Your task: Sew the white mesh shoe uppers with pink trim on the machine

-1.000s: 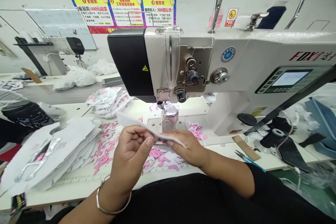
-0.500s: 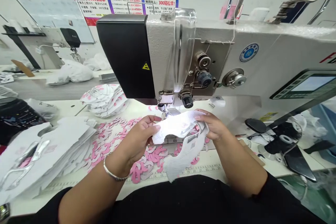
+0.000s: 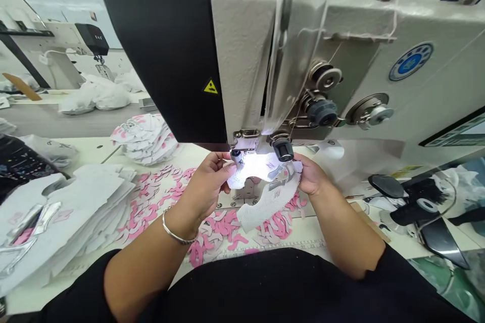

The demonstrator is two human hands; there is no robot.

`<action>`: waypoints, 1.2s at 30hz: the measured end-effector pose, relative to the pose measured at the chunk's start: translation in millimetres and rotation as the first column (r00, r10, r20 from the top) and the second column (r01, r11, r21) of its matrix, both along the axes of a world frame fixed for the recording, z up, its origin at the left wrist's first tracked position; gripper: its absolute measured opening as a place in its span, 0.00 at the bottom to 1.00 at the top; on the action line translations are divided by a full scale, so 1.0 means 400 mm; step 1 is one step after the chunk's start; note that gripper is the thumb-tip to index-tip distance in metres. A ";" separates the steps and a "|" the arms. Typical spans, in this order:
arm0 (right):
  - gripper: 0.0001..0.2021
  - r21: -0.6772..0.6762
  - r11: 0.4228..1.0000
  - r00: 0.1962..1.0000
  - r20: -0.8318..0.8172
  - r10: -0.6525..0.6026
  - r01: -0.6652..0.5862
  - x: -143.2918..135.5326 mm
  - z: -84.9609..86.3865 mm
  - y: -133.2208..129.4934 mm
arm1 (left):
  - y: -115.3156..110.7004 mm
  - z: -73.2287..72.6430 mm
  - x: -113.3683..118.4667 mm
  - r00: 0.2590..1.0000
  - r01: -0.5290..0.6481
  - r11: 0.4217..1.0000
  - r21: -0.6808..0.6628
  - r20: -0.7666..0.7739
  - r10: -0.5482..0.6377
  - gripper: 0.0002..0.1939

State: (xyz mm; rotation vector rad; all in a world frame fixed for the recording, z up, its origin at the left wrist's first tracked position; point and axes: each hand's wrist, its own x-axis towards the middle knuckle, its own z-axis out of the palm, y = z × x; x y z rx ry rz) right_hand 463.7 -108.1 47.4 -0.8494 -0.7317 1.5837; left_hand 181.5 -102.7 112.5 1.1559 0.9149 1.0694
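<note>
A white curved shoe-upper piece (image 3: pixel 270 201) with grey and pink trim is held between both hands beneath the head of a sewing machine (image 3: pixel 242 60). My left hand (image 3: pixel 212 181) pinches its left end, beside the lit presser foot (image 3: pixel 236 156). On the other side my right hand (image 3: pixel 311 174) grips the right edge, its fingers partly hidden behind the fabric. One tail of the piece hangs down toward me over the bed. Glare from the lamp washes out the part under the needle.
Pink and white offcuts (image 3: pixel 222 229) litter the table around the machine bed. To the left lies a stack of white cut pieces (image 3: pixel 91 212), with a pile of pink-marked pieces (image 3: pixel 146 139) behind. Black thread spools (image 3: pixel 420 207) stand at right.
Both hands have moved the shoe-upper piece forward, under the presser foot. The camera view has come closer to the machine head and tipped downward.
</note>
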 end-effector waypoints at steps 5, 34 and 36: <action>0.15 -0.054 0.975 0.976 -0.002 -0.218 0.217 0.016 -0.037 -0.038 | -0.002 -0.019 -0.093 0.979 -0.014 0.990 0.142 -0.201 0.042 0.12; 0.12 -0.026 0.937 0.928 0.147 -0.341 0.348 0.014 -0.142 -0.096 | -0.060 -0.229 -0.131 0.266 0.385 0.900 0.204 -0.958 0.104 0.05; 0.12 -0.021 0.936 0.925 0.158 -0.344 0.352 0.011 -0.144 -0.097 | -0.060 -0.236 -0.127 0.277 0.383 0.896 0.223 -0.953 0.118 0.04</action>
